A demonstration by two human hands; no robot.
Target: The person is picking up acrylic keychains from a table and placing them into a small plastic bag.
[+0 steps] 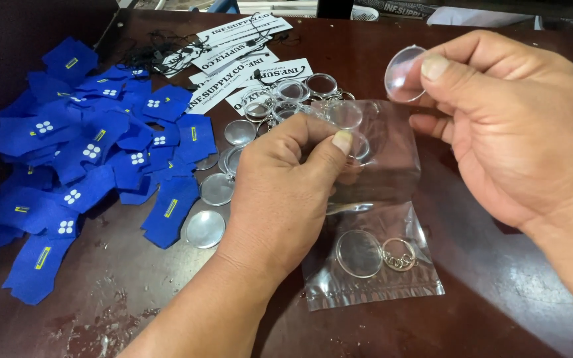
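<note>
At table centre, left hand (286, 182) pinches clear bag (373, 265) mouth (holding it steady), right hand (505, 126) at 2 o'clock pinches clear disc (402, 73).

Single head-worn view, looking steeply down and forward over a dark brown bench (485, 311), close in, both hands filling the middle and right, blue fabric tags (87, 159) at left, far bench edge along the top

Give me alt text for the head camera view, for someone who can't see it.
The right hand pinches a clear disc while the left hand holds a clear bag containing a keyring. Blue fabric tags, white cards and more discs lie on the brown table.
</note>
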